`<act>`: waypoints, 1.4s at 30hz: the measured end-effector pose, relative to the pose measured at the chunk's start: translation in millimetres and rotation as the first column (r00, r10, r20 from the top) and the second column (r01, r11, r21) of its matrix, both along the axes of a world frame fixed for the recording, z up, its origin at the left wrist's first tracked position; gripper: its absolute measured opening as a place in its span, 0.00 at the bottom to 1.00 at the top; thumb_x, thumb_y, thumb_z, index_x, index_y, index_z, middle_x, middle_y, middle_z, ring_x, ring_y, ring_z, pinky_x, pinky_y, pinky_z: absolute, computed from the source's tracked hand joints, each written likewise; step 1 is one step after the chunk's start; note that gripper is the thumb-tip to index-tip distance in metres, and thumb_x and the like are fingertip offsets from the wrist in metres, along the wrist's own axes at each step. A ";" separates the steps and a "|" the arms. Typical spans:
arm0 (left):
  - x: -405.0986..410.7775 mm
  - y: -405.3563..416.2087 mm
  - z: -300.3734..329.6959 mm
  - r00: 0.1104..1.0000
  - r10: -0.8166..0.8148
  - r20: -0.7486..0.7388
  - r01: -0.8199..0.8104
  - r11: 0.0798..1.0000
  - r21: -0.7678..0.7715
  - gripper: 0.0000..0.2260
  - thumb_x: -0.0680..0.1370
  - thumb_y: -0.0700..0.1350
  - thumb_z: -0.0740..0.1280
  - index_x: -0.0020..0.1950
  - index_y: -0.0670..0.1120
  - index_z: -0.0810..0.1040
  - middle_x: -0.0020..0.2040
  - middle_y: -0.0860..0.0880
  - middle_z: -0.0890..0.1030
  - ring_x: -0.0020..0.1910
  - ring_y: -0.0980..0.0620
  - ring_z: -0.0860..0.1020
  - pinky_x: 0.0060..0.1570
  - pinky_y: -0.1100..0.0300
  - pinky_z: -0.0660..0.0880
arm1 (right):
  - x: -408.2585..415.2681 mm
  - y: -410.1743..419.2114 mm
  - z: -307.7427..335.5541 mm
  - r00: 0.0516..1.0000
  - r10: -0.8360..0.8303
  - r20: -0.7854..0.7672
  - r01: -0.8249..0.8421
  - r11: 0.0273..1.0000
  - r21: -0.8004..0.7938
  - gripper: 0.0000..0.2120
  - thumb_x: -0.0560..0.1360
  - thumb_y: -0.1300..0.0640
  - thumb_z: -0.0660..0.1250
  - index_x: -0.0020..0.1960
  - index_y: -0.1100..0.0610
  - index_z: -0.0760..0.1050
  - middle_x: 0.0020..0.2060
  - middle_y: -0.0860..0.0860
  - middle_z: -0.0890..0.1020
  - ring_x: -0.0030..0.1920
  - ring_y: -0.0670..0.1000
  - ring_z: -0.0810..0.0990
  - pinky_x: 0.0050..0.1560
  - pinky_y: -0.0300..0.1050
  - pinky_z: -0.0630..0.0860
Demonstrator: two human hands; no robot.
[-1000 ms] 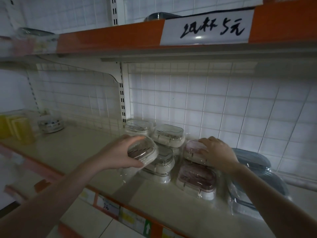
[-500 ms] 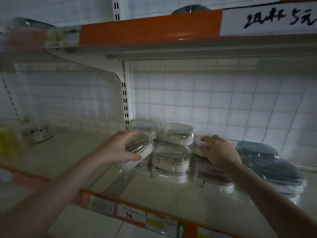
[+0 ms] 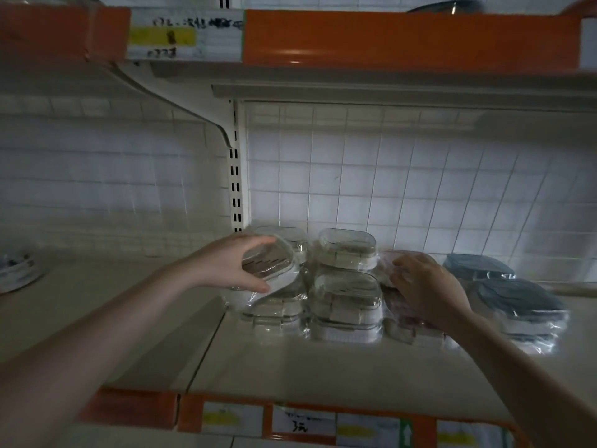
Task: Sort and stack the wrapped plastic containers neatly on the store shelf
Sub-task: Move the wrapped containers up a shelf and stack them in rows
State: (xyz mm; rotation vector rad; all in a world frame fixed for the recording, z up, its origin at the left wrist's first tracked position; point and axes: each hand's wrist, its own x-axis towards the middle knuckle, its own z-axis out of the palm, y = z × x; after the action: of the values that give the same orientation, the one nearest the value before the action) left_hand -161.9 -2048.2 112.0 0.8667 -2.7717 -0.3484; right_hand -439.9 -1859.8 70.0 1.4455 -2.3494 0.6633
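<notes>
Containers: left hand [image 3: 226,266] grips a tilted one [image 3: 269,265]; right hand [image 3: 426,286] holds a pink-lidded one [image 3: 387,263] (grip curled).

Single head-worn wide-angle view, facing forward and slightly down into a store shelf [image 3: 274,360], close at arm's reach, tiled back wall [image 3: 387,182] ahead, upper shelf's front edge [image 3: 387,37] overhead, no second view.
</notes>
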 end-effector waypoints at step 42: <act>-39.0 12.8 -23.1 0.986 -0.154 0.068 0.166 0.959 -0.230 0.29 0.76 0.43 0.63 0.76 0.51 0.59 0.76 0.55 0.58 0.74 0.55 0.58 0.69 0.62 0.55 | -17.4 20.4 -38.2 0.985 -0.171 0.011 0.169 0.981 0.095 0.13 0.76 0.46 0.60 0.58 0.45 0.75 0.57 0.49 0.77 0.57 0.55 0.77 0.50 0.48 0.71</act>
State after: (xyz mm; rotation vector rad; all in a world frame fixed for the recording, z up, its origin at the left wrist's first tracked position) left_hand -200.9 -2035.5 88.9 0.6041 -2.8601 -0.0216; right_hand -457.3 -1839.4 31.7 1.2610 -2.5144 0.5307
